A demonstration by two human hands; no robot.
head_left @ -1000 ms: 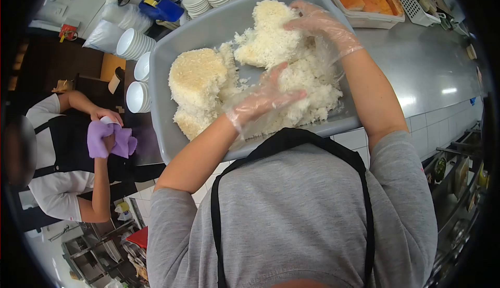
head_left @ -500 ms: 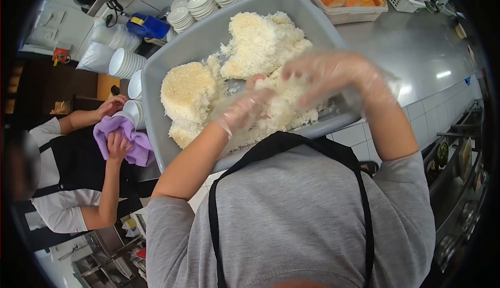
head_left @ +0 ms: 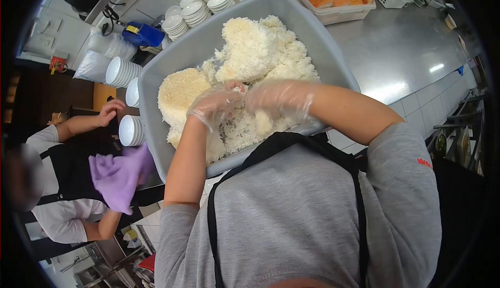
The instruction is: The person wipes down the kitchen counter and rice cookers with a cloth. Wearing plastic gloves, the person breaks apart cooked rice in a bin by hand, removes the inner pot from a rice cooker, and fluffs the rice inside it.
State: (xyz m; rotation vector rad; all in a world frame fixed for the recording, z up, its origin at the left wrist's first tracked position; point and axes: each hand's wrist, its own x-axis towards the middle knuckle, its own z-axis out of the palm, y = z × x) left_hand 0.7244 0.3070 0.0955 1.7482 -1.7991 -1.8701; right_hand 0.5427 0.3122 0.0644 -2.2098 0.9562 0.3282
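Note:
A large grey tub (head_left: 341, 64) holds white cooked rice (head_left: 250, 48) in big lumps and loose grains. One rounded lump (head_left: 182, 90) at the left keeps a moulded shape with a yellowish top. Over the middle of the tub, my left hand (head_left: 219, 103), in a clear plastic glove, has its fingers curled on a bit of rice. Close beside it is my right hand (head_left: 278, 100), also gloved and smeared by motion. It is low over the rice, its fingers not clear.
Stacked white bowls (head_left: 122, 72) and small dishes (head_left: 192, 14) stand along the tub's left and far sides. A bin of orange-topped blocks (head_left: 338, 14) sits beyond on the steel counter (head_left: 385, 53). At left, a co-worker (head_left: 67, 173) has a purple cloth (head_left: 117, 176).
My right hand has come left and lower, close to my left hand, which has shifted slightly left. The co-worker's cloth has moved down, away from the bowls.

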